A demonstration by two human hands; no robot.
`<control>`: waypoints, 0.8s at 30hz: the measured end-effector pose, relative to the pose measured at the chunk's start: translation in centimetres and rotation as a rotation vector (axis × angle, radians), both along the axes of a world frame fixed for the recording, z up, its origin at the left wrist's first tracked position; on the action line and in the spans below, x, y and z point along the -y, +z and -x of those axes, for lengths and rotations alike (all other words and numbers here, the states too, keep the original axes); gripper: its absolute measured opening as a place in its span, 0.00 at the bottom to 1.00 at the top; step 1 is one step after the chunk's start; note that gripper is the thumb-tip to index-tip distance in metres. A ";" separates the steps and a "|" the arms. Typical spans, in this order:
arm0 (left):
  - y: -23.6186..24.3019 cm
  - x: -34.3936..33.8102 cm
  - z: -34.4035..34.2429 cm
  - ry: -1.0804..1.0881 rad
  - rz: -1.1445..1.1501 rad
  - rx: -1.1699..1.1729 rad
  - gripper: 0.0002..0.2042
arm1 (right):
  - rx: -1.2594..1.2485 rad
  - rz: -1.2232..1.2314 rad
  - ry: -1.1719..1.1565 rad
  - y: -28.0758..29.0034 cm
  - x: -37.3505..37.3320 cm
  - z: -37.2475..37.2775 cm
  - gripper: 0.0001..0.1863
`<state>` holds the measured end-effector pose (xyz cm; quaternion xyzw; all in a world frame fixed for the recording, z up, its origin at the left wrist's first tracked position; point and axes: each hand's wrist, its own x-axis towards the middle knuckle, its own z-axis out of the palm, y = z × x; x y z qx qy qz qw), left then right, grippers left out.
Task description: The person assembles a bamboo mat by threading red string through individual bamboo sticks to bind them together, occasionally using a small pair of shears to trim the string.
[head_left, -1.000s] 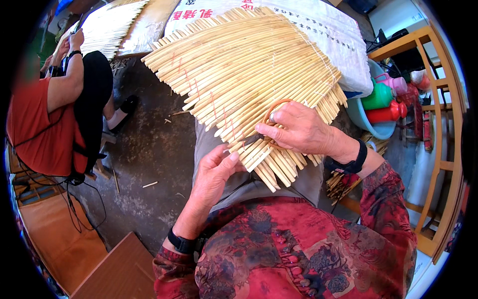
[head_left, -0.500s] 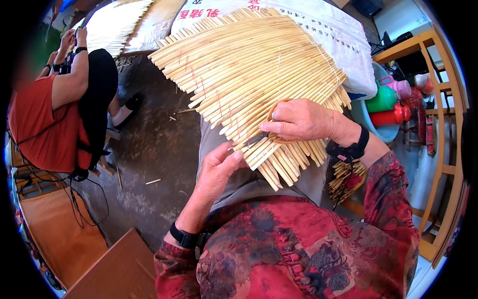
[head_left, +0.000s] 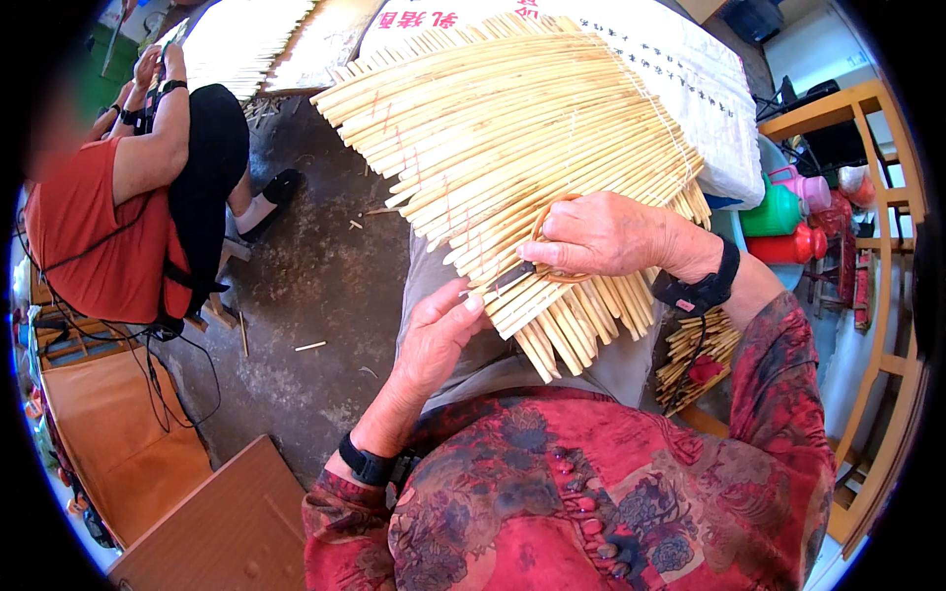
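Note:
A mat of pale, straight stalks tied side by side [head_left: 512, 128] spans from the cloth-covered table toward my lap. Rows of thin thread cross it, reddish at its left and whitish at its right. My right hand [head_left: 611, 234] is closed on a pair of scissors [head_left: 513, 277] with tan loop handles; their dark blades lie low over the near stalks, pointing left. At the mat's near left edge, my left hand [head_left: 440, 330] pinches a stalk end between thumb and fingers, close to the blade tips. My fingers partly hide that end.
At the left sits a person in a red shirt [head_left: 94, 236], working at another stalk mat [head_left: 236, 39]. Beside my right leg lies a bundle of stalks [head_left: 702, 355]. Thermos flasks [head_left: 774, 212] and a wooden frame [head_left: 892, 246] stand at the right; a brown board [head_left: 222, 522] is lower left.
The whole view has shifted slightly right. Both hands keep nearly the same places on the mat, and the scissors remain in my right hand.

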<state>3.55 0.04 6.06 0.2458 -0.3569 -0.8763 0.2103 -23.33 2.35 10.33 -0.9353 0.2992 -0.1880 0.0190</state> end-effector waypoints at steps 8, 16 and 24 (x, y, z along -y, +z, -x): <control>-0.1 0.0 0.0 0.005 0.005 -0.011 0.20 | 0.046 -0.084 -0.030 0.0 -0.6 -0.1 0.21; -0.1 0.0 0.1 -0.008 0.013 -0.047 0.21 | 0.015 -0.003 -0.042 -0.3 -1.1 -0.3 0.23; -0.2 0.1 -0.1 -0.025 0.034 -0.046 0.21 | -0.018 0.053 -0.075 0.4 -1.6 -0.8 0.19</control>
